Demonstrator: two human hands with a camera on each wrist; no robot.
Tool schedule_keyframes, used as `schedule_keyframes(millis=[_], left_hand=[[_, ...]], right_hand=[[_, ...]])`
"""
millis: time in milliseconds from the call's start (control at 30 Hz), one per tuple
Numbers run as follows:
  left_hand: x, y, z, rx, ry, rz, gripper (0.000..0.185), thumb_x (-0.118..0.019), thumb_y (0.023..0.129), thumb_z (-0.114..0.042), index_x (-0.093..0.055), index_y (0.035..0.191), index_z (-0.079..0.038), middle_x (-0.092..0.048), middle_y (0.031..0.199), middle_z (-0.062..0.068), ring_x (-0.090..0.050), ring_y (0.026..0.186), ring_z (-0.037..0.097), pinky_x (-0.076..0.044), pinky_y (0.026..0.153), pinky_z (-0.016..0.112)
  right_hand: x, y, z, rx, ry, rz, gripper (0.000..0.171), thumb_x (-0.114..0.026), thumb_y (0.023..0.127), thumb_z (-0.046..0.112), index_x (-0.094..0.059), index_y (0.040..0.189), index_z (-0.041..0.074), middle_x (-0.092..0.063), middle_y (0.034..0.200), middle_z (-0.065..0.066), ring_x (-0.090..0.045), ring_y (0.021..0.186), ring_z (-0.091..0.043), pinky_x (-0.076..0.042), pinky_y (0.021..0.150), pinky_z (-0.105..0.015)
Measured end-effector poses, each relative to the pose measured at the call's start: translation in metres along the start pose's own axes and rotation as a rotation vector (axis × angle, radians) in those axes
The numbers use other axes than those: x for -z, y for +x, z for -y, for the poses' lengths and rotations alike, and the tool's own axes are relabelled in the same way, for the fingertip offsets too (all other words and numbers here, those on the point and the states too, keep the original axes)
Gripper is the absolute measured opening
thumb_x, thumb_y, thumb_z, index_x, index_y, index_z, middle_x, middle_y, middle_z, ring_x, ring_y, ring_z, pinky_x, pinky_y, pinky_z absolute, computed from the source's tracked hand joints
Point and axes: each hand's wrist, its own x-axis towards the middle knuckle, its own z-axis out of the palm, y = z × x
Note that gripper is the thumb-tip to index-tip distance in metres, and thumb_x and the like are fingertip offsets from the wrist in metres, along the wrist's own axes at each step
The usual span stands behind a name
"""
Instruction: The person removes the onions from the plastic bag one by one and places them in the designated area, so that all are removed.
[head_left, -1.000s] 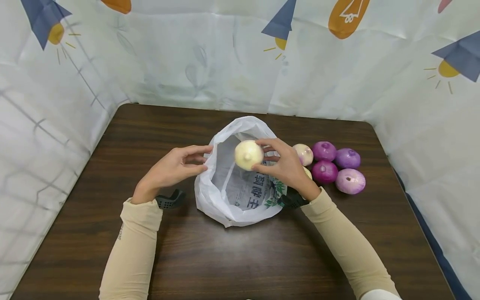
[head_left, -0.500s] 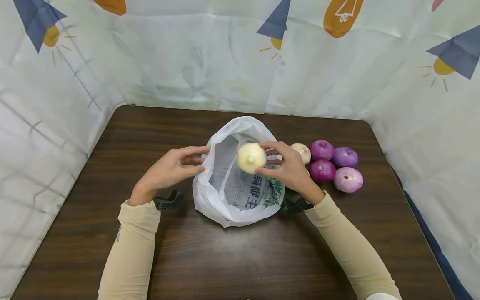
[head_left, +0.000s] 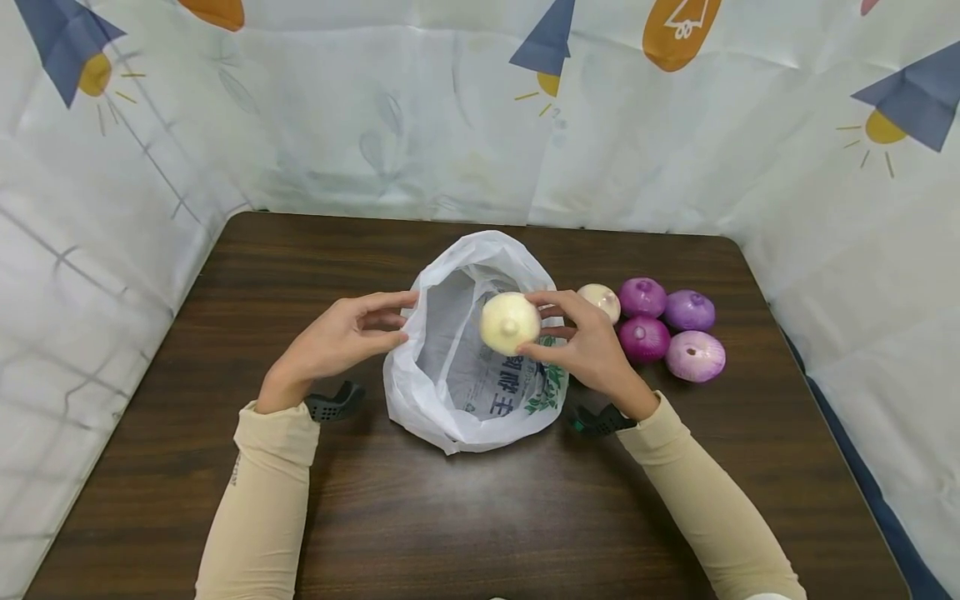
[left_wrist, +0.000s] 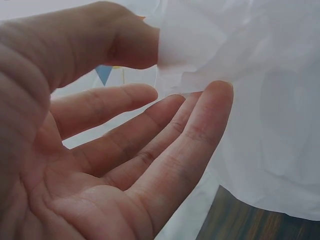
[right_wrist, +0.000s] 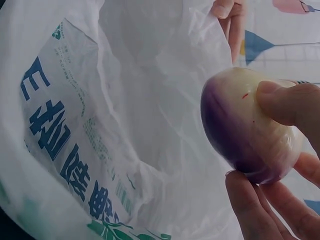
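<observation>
Over the open mouth of the white plastic bag (head_left: 465, 367), my right hand (head_left: 592, 350) holds a pale onion (head_left: 510, 322) in a fingertip grip, thumb and fingers curled round it. Left of that grip, my left hand (head_left: 337, 340) pinches the bag's rim between thumb and fingers, keeping the mouth wide. Right of the holding grip, a whitish onion (head_left: 600, 301) and four purple onions (head_left: 666, 329) lie together on the desk (head_left: 465, 517).
</observation>
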Motion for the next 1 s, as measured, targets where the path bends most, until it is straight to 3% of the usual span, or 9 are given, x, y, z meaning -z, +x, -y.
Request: schedule_keyframes(millis=[367, 700, 867, 1000], left_hand=[[-0.002, 0.002, 0.002, 0.003, -0.002, -0.002, 0.056, -0.070, 0.097, -0.010, -0.053, 0.151, -0.009, -0.055, 0.156, 0.009, -0.063, 0.113, -0.009, -0.054, 0.090, 0.012], [-0.002, 0.002, 0.001, -0.001, 0.005, 0.000, 0.055, -0.071, 0.097, -0.009, -0.054, 0.149, -0.007, -0.054, 0.155, 0.012, -0.062, 0.113, -0.011, -0.055, 0.090, 0.012], [-0.003, 0.002, 0.001, 0.000, 0.025, -0.004, 0.054, -0.071, 0.097, -0.011, -0.056, 0.149, -0.009, -0.055, 0.155, 0.010, -0.063, 0.113, -0.009, -0.055, 0.089, 0.012], [-0.003, 0.002, 0.001, 0.003, 0.034, -0.009, 0.054, -0.071, 0.097, -0.012, -0.056, 0.148, -0.009, -0.056, 0.155, 0.009, -0.063, 0.112, -0.009, -0.055, 0.088, 0.012]], right_hand=[[0.011, -0.012, -0.007, -0.038, -0.001, -0.028, 0.065, -0.095, 0.074, 0.015, -0.067, 0.132, 0.016, -0.066, 0.127, -0.006, -0.072, 0.107, -0.026, -0.063, 0.088, -0.028], [0.024, -0.023, -0.017, -0.089, 0.066, -0.054, 0.064, -0.095, 0.074, 0.014, -0.067, 0.132, 0.018, -0.065, 0.128, -0.002, -0.069, 0.106, -0.017, -0.061, 0.090, -0.022], [0.031, -0.029, -0.023, -0.064, 0.130, -0.075, 0.066, -0.093, 0.073, 0.003, -0.065, 0.133, 0.011, -0.064, 0.130, 0.000, -0.070, 0.106, -0.016, -0.061, 0.092, -0.022], [0.039, -0.034, -0.028, -0.042, 0.118, -0.113, 0.067, -0.092, 0.072, -0.001, -0.066, 0.132, 0.008, -0.067, 0.123, 0.002, -0.072, 0.103, -0.012, -0.061, 0.090, -0.022]])
